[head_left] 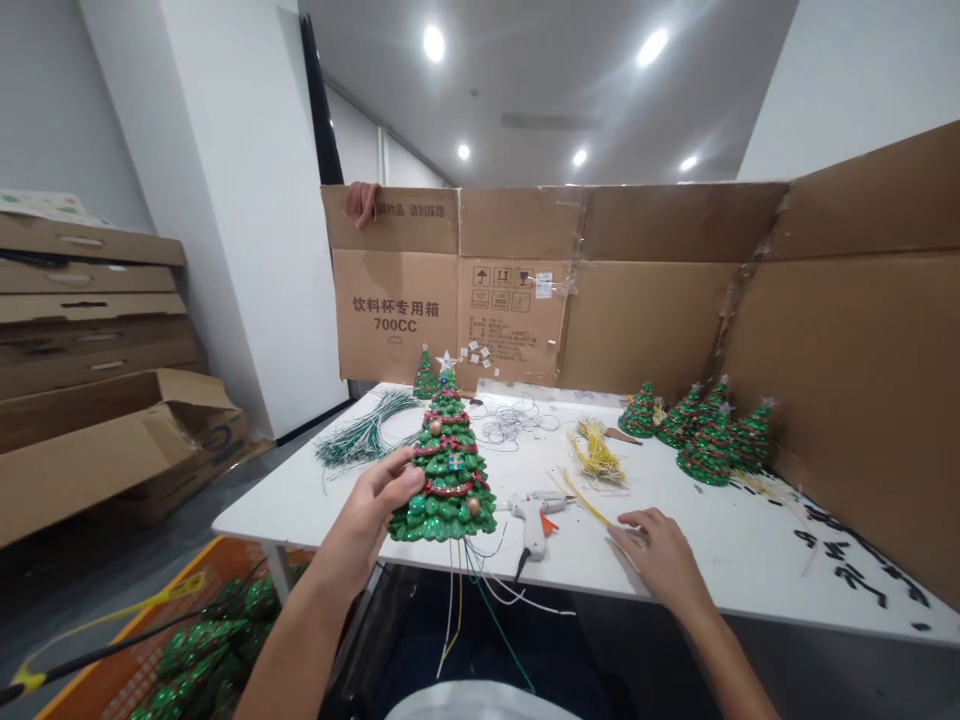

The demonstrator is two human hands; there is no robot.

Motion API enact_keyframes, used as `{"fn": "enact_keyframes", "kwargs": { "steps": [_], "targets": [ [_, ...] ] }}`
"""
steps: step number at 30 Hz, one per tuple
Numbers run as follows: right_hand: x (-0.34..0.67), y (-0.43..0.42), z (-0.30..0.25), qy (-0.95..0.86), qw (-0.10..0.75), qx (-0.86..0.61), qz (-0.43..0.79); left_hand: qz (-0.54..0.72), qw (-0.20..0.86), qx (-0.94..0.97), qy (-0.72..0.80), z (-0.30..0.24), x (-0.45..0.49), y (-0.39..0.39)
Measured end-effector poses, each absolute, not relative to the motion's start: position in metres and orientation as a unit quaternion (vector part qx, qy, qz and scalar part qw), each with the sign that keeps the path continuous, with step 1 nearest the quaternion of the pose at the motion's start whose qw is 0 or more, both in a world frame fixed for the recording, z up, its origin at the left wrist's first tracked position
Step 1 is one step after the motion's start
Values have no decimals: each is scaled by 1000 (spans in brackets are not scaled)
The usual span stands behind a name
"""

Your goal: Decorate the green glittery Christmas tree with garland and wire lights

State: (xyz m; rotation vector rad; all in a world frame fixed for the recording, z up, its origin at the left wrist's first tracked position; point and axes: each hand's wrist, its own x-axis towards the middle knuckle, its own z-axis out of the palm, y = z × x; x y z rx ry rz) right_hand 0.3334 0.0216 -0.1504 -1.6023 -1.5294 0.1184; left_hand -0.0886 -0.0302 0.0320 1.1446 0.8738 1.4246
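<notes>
My left hand (381, 500) grips a green glittery Christmas tree ornament (447, 470) by its left side and holds it upright above the table's near edge. The tree has a white star on top, red garlands and gold balls, and thin white, yellow and green wires (480, 600) hang from its base. My right hand (654, 552) rests on the white table (750, 560), fingers closed on the end of a yellow wire (589, 506). A white hot-glue gun (534, 518) lies between my hands.
Several finished green trees (709, 435) stand at the back right, one small tree (424, 377) at the back left. Bundles of green wires (364, 430), grey wires (510, 420) and yellow wires (596, 455) lie on the table. Cardboard walls (645, 290) surround it. An orange crate (202, 640) of trees sits below left.
</notes>
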Motion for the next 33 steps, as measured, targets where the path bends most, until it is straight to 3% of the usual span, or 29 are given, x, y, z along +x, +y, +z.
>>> {"fn": "enact_keyframes", "kwargs": {
  "steps": [10, 16, 33],
  "targets": [
    [341, 30, -175, -663, 295, -687, -42, 570, 521, 527, 355, 32, -88, -29],
    [352, 32, -182, -654, 261, -706, -74, 575, 511, 531, 355, 31, -87, -28],
    [346, 20, -154, -617, 440, -650, -46, 555, 511, 544, 368, 31, -85, -30]
  ]
}}
